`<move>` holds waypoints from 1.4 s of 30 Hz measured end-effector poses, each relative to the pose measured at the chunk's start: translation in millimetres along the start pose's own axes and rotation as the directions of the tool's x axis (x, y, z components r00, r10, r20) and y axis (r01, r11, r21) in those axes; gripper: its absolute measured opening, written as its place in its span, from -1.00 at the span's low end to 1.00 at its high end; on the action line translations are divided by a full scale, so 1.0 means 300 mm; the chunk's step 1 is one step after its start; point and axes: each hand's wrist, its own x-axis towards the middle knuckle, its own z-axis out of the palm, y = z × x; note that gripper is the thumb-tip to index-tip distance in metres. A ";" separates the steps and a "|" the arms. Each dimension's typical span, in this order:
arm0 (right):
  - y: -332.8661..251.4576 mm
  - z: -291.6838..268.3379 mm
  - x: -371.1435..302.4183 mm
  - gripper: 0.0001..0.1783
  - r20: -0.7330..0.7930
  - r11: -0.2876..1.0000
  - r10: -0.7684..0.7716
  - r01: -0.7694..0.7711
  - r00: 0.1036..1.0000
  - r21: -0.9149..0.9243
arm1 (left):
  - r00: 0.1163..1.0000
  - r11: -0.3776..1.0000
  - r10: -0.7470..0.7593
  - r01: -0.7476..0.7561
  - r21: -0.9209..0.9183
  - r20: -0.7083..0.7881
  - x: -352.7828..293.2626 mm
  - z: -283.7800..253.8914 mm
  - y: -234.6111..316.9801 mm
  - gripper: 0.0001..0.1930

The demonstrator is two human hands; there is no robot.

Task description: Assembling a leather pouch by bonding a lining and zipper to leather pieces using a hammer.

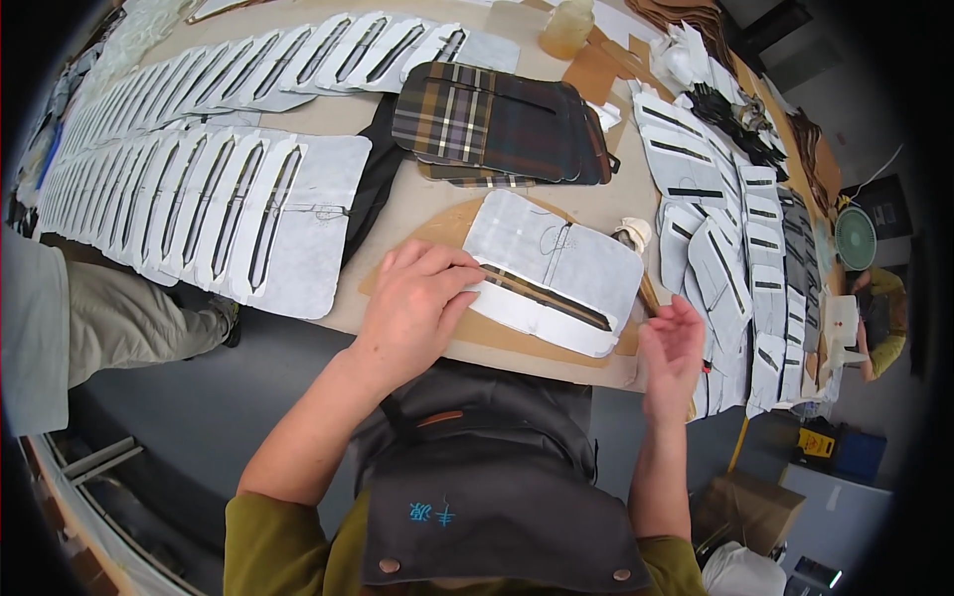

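Long beige tabletop [417, 204], crowded, running away from the viewer; dark grey floor [248, 387] below its near edge, a small green fan [855, 238] and another person [879, 318] off at the far right.

Centre of the near edge: a grey-white cut panel [556, 268] with a dark slot, lying flat on a brown cardboard sheet [442, 233]. Long axis slanting from upper left to lower right, slot along the same line, rounded corners toward the right.

Left hand [412, 308] palm down, fingers [462, 278] bent and pressing on the panel's left end; grip loosely curled, pinning rather than enclosing. Right hand [674, 348] just off the panel's lower right corner, edge-on, fingers spread, grip open and holding nothing, not touching the panel as far as visible.

Around: overlapping rows of similar slotted panels [229, 214] fanned out on the left, more rows [745, 248] down the right side, a stack of plaid fabric pieces [497, 124] just beyond the cardboard, a yellowish bottle [568, 28] farther back. A wooden-handled tool [636, 243] beside the panel's right edge, close to the right hand. Dark apron [497, 477] in the foreground.
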 end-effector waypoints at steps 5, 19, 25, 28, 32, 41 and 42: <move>-0.112 0.229 0.033 -0.78 0.502 0.786 -0.215 0.454 0.838 -0.421 | 1.000 1.000 -0.019 0.019 0.010 0.011 -0.009 -0.009 0.002 -0.74; -0.019 0.432 0.088 -0.81 0.675 0.599 -0.307 0.687 0.671 -0.411 | 0.997 0.999 -0.046 0.045 0.025 0.063 -0.015 -0.035 0.024 -0.66; -0.024 0.411 0.059 -0.84 0.732 0.413 -0.417 0.830 0.538 -0.375 | 0.999 0.999 -0.007 0.005 0.048 0.043 -0.024 -0.024 0.016 -0.73; -0.085 0.342 0.083 -0.85 0.696 0.587 -0.173 0.640 0.697 -0.495 | 0.999 0.997 0.036 -0.039 0.069 0.034 -0.033 -0.023 0.003 -0.75; -0.118 0.280 0.078 -0.66 0.616 0.573 0.023 0.495 0.787 -0.654 | 0.998 0.996 0.035 -0.040 0.084 0.056 -0.012 -0.006 0.044 -0.74; -0.034 0.274 0.058 -0.85 0.553 0.789 -0.156 0.440 0.819 -0.428 | 0.989 0.993 0.053 -0.038 -0.109 0.142 0.026 0.052 0.067 -0.71; -0.024 0.269 0.057 -0.85 0.552 0.791 -0.152 0.436 0.820 -0.429 | 0.989 0.992 0.054 -0.038 -0.119 0.138 0.027 0.052 0.072 -0.71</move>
